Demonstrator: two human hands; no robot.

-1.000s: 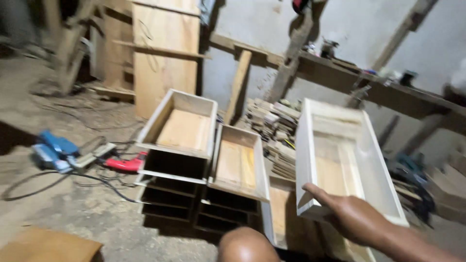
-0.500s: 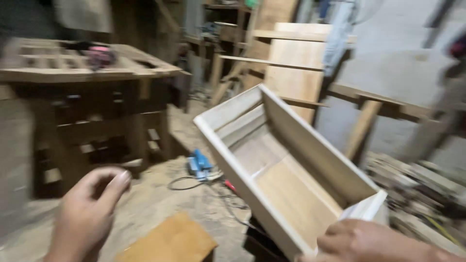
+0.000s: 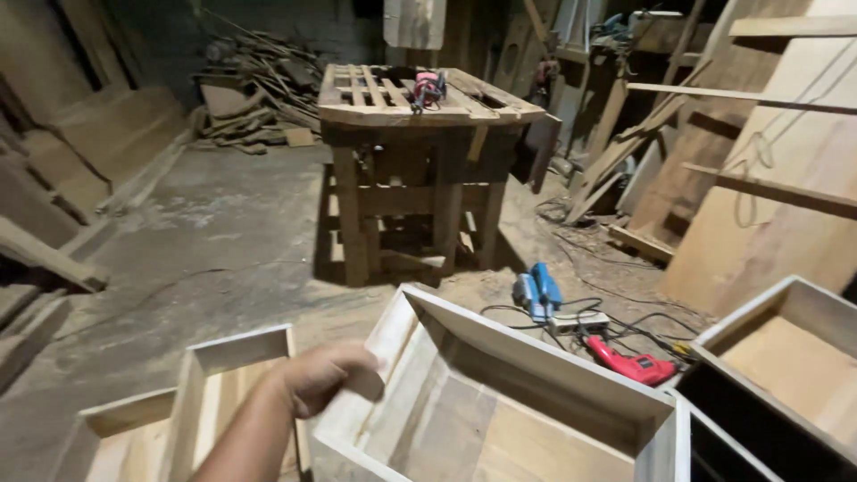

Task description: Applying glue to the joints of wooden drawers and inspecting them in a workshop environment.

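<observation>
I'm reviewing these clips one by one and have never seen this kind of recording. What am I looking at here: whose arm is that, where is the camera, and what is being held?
There is no machine here. A person wears a camera on the head, so the one view looks down and forward over their own arms in a wood workshop. The arm coming up from the bottom ends in the left hand, which grips the near left wall of an open wooden box. The right hand is out of view. Another open box lies to the left, and more boxes are stacked on the right. On the dirt floor lie a blue power tool, a red drill and tangled cables. Behind stands a slatted wooden workbench with a small red tool on top. Boards lean against the walls.
</observation>
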